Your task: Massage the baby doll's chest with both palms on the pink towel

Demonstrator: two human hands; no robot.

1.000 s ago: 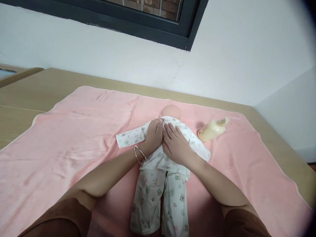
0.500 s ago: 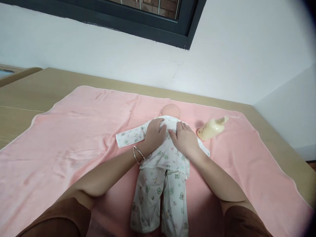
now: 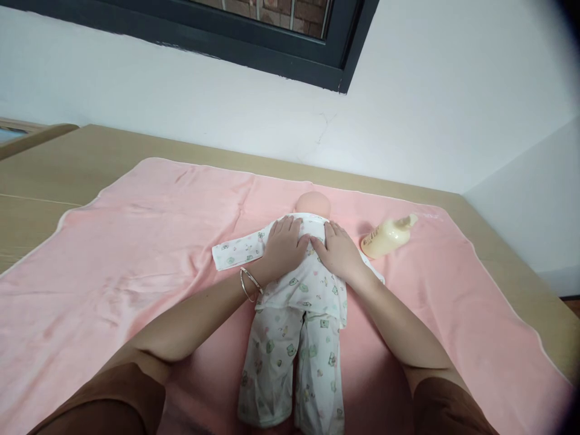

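A baby doll [image 3: 312, 204] lies stretched out with the top of its bare head toward the wall. It wears a white printed pajama top [image 3: 301, 296] and matching pants [image 3: 269, 368]. My left hand [image 3: 284, 249] rests flat on the left of the doll's upper body, fingers extended toward the head, a bracelet [image 3: 251, 284] on the wrist. On the other side, my right hand [image 3: 341, 252] lies flat too, its thumb tip close to the left thumb. Neither hand grips anything. The doll's face is not visible.
A pale yellow pump bottle [image 3: 387, 237] lies tilted to the right of the doll. Under everything spreads a pink blanket [image 3: 149, 241] on a wooden table [image 3: 122, 142]. Behind it are a white wall [image 3: 272, 118] and a dark window frame [image 3: 272, 57].
My left hand has flattened, its fingers now straighter and pointing toward the doll's head. My right hand stays nearly in place, its thumb nearer the left one. Doll and bottle look unmoved.
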